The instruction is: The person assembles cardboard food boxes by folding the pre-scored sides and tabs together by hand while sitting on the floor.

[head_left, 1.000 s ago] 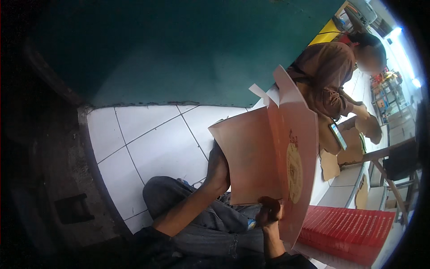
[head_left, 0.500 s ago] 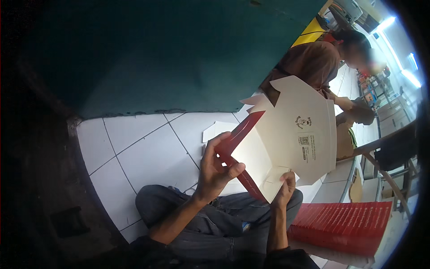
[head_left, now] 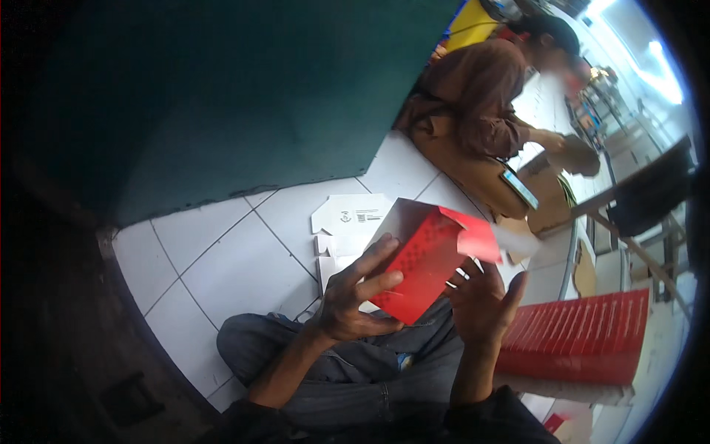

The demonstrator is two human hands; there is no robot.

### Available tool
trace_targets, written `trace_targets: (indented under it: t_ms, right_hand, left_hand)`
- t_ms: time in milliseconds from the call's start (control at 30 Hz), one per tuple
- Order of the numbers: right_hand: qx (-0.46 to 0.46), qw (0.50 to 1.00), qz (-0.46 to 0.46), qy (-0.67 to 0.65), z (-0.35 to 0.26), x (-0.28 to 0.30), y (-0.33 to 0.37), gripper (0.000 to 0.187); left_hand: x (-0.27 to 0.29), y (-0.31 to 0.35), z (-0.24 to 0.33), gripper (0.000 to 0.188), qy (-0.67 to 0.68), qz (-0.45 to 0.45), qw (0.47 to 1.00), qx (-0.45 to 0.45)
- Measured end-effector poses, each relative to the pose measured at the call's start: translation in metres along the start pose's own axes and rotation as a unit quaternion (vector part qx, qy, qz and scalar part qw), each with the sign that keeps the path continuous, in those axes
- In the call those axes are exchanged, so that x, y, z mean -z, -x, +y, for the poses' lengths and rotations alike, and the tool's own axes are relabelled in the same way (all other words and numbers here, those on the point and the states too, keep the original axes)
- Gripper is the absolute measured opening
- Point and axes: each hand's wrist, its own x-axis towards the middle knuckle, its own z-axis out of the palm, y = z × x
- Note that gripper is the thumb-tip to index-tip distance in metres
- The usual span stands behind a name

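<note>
A red cardboard box (head_left: 423,268), folded into shape, is held above my lap. Its side walls stand up, and a flap on the right sticks out, partly smeared by motion. My left hand (head_left: 359,296) grips the box at its left side, fingers spread over the red wall and thumb under the lower edge. Just right of the box is my right hand (head_left: 481,305), its fingers spread and the palm facing up toward the box; the fingertips are close to the wall, and whether they touch it I cannot tell. A flat white box blank (head_left: 353,214) lies on the floor behind the box.
A row of folded red cartons (head_left: 573,337) stands at my right. A dark green panel (head_left: 244,103) fills the far left above the white tiled floor (head_left: 222,251). At the far right sits another person (head_left: 473,96), with a phone (head_left: 520,189) on the leg.
The half-open carton has been turned and closed up, so its red outside now faces me. My right hand has let go of its flap and opened. My view has shifted right.
</note>
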Motion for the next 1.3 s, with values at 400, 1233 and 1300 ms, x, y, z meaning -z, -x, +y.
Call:
trace_targets:
  t_ms: [400,1233,1300]
  right_hand:
    - [0.038,0.957,0.052,0.283,0.009,-0.012,-0.004,0.025]
    - [0.090,0.921,0.038,0.376,0.038,-0.016,-0.019,0.033]
    - [0.093,0.929,0.050,0.354,0.044,-0.019,-0.016,0.033]
  left_hand:
    - [0.004,-0.006,0.005,0.062,-0.037,-0.008,0.995,0.088]
    - [-0.014,-0.007,-0.004,0.080,-0.092,0.002,0.988,0.127]
    - [-0.012,-0.006,-0.004,0.078,-0.084,-0.008,0.988,0.127]
